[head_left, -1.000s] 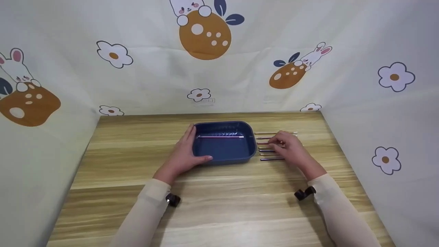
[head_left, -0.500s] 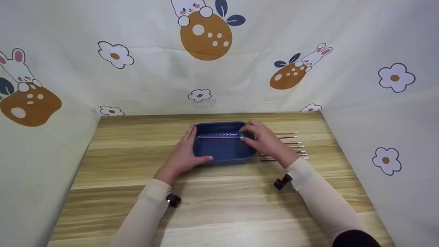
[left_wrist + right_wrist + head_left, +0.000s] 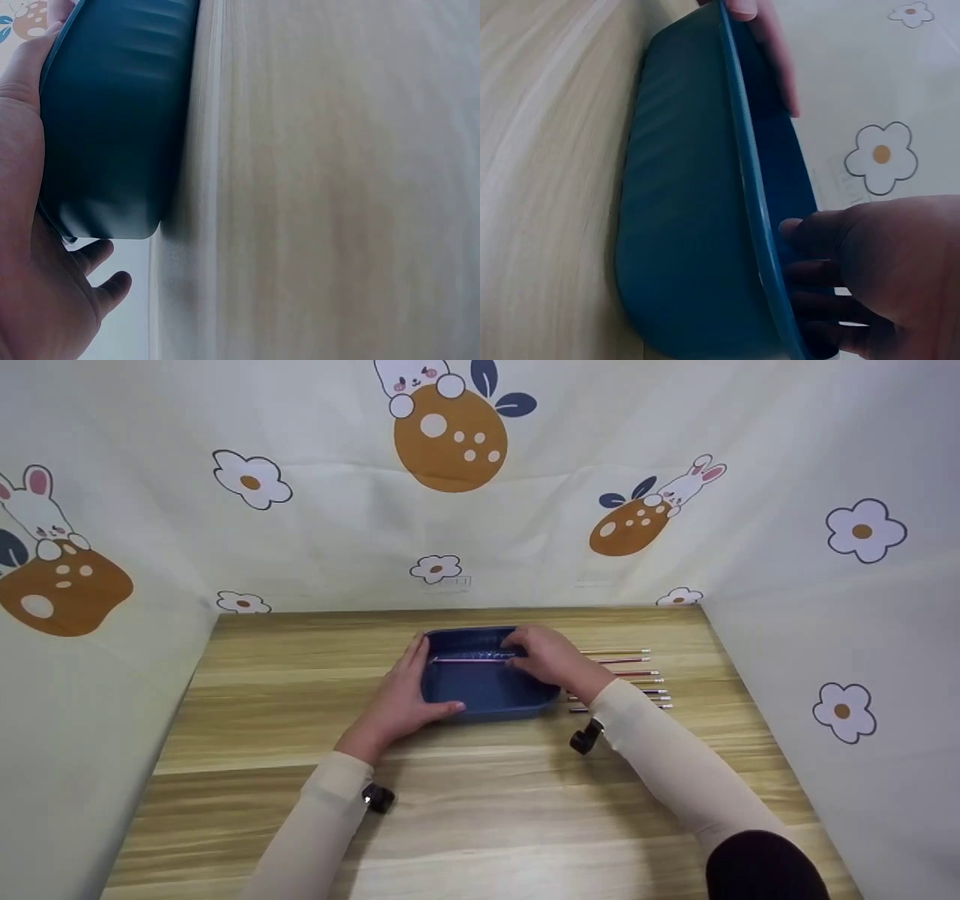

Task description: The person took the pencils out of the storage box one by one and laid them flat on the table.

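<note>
A dark blue rectangular basin (image 3: 480, 690) with rounded corners stands on the table. My left hand (image 3: 394, 697) holds its left end, thumb over the front rim and fingers along the left side. In the left wrist view that hand (image 3: 30, 247) curves round the basin's corner. Inside the basin lies a pink pencil (image 3: 469, 661), its right end covered by my right hand (image 3: 547, 656). That hand reaches in over the right rim, thumb right at the pencil. Fingers and thumb look spread apart in the right wrist view, where the pencil is hidden behind the basin wall (image 3: 690, 195).
Several pencils with white erasers, among them a red pencil (image 3: 637, 673), lie in a row right of the basin, partly behind my right wrist. The wood-grain table (image 3: 465, 810) meets a printed cloth wall (image 3: 330, 547) at the back and on both sides.
My right hand has moved left from above the row of pencils, over the basin's right rim to the end of the pink pencil. My left hand and the basin have stayed put.
</note>
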The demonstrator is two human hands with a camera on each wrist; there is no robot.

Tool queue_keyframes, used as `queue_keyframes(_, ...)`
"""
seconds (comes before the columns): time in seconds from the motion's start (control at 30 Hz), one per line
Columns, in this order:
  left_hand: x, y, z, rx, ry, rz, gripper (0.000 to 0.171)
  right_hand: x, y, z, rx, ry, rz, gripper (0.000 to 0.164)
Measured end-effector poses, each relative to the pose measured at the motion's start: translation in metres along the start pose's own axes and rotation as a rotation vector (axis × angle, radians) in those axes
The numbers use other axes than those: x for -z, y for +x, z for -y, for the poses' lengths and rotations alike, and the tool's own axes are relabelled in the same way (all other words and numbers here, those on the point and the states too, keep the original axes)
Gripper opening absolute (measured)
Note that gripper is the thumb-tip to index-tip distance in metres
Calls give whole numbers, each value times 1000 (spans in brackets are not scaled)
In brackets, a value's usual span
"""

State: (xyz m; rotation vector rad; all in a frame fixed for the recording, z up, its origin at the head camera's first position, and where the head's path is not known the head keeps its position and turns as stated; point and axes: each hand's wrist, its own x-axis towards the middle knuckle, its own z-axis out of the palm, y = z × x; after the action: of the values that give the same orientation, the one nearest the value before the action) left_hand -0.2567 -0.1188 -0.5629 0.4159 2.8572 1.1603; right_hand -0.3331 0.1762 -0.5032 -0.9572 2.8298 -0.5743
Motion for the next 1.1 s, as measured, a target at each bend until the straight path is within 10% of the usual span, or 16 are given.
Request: queue_keyframes(1.1, 0, 0, -1, 17, 0, 6, 138, -30, 21, 0, 42, -181, -68, 13)
